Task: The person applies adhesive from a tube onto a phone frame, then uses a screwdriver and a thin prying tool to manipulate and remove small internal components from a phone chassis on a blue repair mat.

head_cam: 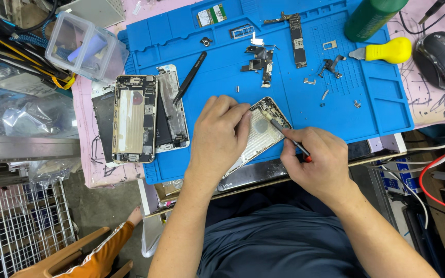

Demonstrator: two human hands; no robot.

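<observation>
My left hand [217, 139] presses down on an opened silver phone housing [263, 131] lying on the blue work mat [222, 46], fingers gripping its left side. My right hand [318, 162] pinches a thin screwdriver [284, 133] with a red-tipped handle. Its tip rests inside the housing near the upper right corner.
A stack of dismantled phone frames [137, 118] lies at the mat's left edge with black tweezers [190, 77] beside it. A circuit board [297, 38], small brackets and screws, a yellow-handled tool [387, 50], a green bottle [372, 18], a black mouse [443, 59] and a clear plastic box [83, 46] lie around.
</observation>
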